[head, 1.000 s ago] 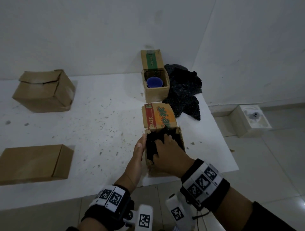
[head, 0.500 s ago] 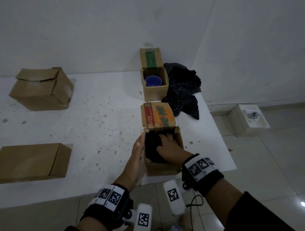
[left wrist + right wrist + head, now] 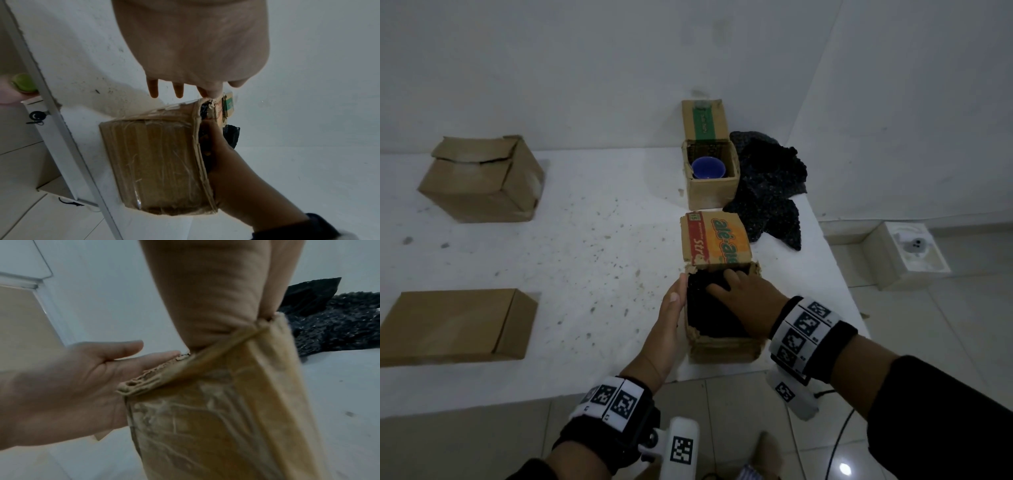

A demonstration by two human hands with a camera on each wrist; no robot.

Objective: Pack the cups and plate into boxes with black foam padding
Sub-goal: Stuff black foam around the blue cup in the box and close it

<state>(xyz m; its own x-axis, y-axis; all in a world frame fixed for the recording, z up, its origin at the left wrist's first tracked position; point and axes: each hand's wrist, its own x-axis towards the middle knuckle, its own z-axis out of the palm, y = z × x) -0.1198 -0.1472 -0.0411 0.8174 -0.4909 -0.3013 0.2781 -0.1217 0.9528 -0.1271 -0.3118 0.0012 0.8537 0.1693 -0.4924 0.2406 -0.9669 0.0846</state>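
Head view: your right hand [image 3: 748, 301] presses flat on the black foam [image 3: 709, 318] inside the near box [image 3: 722, 349] at the table [image 3: 585, 257] edge, left wrist view: your left hand [image 3: 185, 48] rests flat with straight fingers against the box's left wall, right wrist view: same flat palm, right fingers hidden inside the box.

White speckled worktop [image 3: 558, 260] against a white wall [image 3: 585, 68]. Tiled floor [image 3: 945, 342] to the right, with a white square block [image 3: 909, 255] on it beside the wall, grey part in its recess. Black cable [image 3: 837, 442] hangs below the worktop edge
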